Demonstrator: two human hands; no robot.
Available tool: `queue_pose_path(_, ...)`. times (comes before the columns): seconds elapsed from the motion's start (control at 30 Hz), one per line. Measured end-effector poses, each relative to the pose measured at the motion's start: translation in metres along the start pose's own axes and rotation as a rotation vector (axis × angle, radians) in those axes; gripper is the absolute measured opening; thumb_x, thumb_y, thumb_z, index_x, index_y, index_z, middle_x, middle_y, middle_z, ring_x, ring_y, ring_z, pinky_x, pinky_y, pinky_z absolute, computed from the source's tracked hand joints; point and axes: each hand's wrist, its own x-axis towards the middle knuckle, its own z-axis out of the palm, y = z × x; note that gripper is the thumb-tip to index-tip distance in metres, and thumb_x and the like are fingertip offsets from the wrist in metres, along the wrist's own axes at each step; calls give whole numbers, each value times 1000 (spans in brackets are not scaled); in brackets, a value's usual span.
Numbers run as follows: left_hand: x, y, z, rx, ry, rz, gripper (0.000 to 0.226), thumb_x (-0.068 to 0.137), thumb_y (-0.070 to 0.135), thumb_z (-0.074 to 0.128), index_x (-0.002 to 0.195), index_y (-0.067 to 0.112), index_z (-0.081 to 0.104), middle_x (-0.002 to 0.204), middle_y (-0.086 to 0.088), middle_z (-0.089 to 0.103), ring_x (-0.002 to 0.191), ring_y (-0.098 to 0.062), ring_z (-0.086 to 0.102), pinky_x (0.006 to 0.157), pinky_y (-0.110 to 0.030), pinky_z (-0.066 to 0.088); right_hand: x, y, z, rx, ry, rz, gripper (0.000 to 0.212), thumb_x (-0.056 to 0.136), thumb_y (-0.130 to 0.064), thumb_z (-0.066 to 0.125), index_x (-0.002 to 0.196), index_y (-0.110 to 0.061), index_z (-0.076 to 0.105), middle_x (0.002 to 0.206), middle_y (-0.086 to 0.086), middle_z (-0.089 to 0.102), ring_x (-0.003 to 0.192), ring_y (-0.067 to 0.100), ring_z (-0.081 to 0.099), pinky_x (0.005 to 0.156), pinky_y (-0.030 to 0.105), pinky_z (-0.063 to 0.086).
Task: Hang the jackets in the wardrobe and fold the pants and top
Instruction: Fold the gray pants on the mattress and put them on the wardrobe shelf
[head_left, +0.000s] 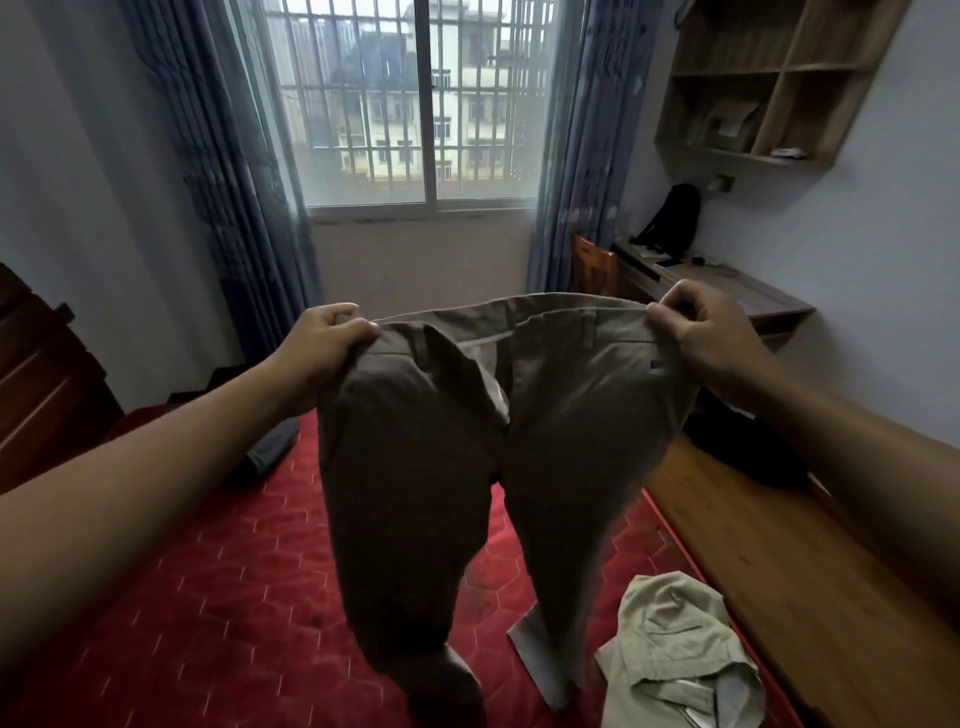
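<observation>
A pair of brown pants (452, 467) hangs in the air in front of me, waistband up, its legs reaching down to the red mattress (208, 571). My left hand (327, 345) grips the left end of the waistband. My right hand (711, 338) pinches the right end. A crumpled pale green top (675, 644) lies on the mattress at the lower right, beside the pant legs. A dark grey garment (272, 449) lies on the far left part of the mattress.
A wooden bed frame edge (779, 561) runs along the right of the mattress. A dark bundle (748, 452) sits on it. Behind are a barred window (415, 104), blue curtains, a desk (727, 291) with a chair (595, 267), and a wall shelf (769, 83).
</observation>
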Motion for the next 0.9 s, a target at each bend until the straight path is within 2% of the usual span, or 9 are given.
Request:
queue_pose_path(0.1,10,7,-1,103,76,-152,29,90,15,67,65,16,51,63,-5,45,55,-14,41,48,-23,34,3,-8,-2,-52,-26,61,17,101,-30,62,87,-21,63,88,4,65,81,20,62,66,33,47)
queue_pose_path(0.2,10,11,5,157,58,-264,5,86,7,66,86,3,67,77,-14,56,66,-23,53,55,-27,43,1,-13,6,-90,-96,121,15,101,-28,61,93,-16,65,89,4,65,81,17,61,62,29,43)
queue_pose_path(0.3,4,12,12,89,3,-335,16,84,5,65,98,-2,70,85,-17,60,73,-25,57,60,-30,47,0,-15,12,-31,-106,223,15,99,-24,64,94,-10,68,93,9,69,89,23,66,69,32,49)
queue_pose_path(0.43,-4,18,21,-81,-44,-390,8,88,8,68,93,2,69,95,-18,66,71,-21,64,60,-28,55,-3,-22,13,48,-188,351,16,97,-24,67,95,-9,71,96,14,71,92,29,70,76,38,57)
queue_pose_path(0.53,-13,27,38,-280,-128,-364,15,93,9,66,104,0,68,107,-20,68,83,-24,68,72,-33,60,-10,-45,18,114,-245,379,16,97,-19,65,94,-3,70,84,12,69,67,17,66,54,25,52)
queue_pose_path(0.6,-25,38,59,-360,-167,-316,12,97,12,64,101,1,68,94,-17,68,77,-22,66,69,-32,60,-19,-68,30,264,-270,389,12,96,-8,63,86,-2,66,67,10,64,51,15,62,44,19,48)
queue_pose_path(0.7,-44,57,93,-368,-254,-222,14,97,11,63,83,6,65,74,-8,62,66,-17,61,65,-29,59,-29,-90,56,425,-335,367,11,92,-3,62,80,-3,62,62,13,58,54,26,58,54,32,54)
queue_pose_path(0.77,-54,65,106,-323,-333,-166,2,93,2,64,93,2,66,76,-8,63,69,-14,64,64,-25,59,-33,-96,63,410,-334,340,15,94,-7,61,79,-6,59,59,11,58,47,21,56,48,30,49)
queue_pose_path(0.9,-62,64,107,-250,-425,-95,27,85,-17,57,108,-5,63,92,-14,60,88,-18,64,72,-20,56,-37,-95,64,453,-298,371,17,95,-3,57,79,-7,55,49,3,56,37,13,52,39,24,44)
